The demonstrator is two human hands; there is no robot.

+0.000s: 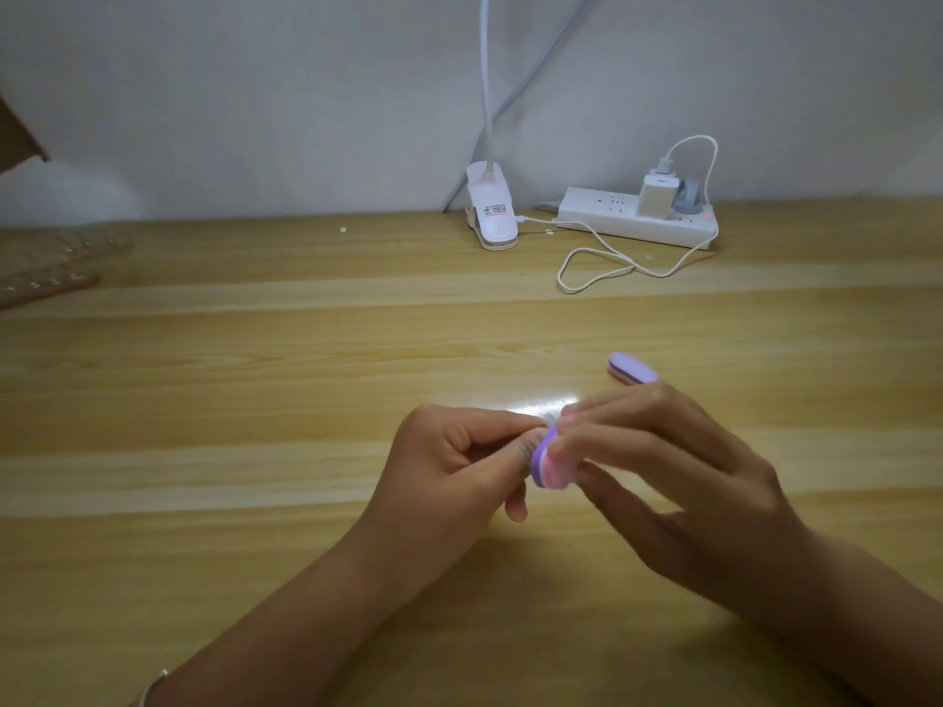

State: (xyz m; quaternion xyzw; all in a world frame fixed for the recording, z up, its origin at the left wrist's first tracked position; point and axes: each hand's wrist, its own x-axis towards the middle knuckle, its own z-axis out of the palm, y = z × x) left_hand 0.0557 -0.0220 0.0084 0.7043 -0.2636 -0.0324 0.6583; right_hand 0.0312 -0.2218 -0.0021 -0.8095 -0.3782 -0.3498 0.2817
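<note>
She is filing her nails, as far as I can judge. The right hand (663, 482) pinches a small buffer (546, 464) between thumb and fingertips, just above the bench (255, 400) near the middle. The left hand (454, 461) is curled into a loose fist, its fingertips turned against the buffer's purple face. It seems to hold nothing itself, though the blur where the two meet makes that hard to swear to.

The next move probably calls for short, light strokes across one nail. The fist has to stay steady and the pinch firm enough that the little pad does not twist.

The buffer is a stubby oval pad in soft foam layers, purple outside and pink within, and its faces look matte and gritty. A second buffer (633, 368) of the same kind lies flat on the bench, just beyond the right hand.

The bench is pale wood with long grain stripes and a glossy finish that catches the light. At the far edge stand a white plastic lamp clip (492, 211) and a power strip (638, 222), with a thin cable (597, 262) looped between them.
</note>
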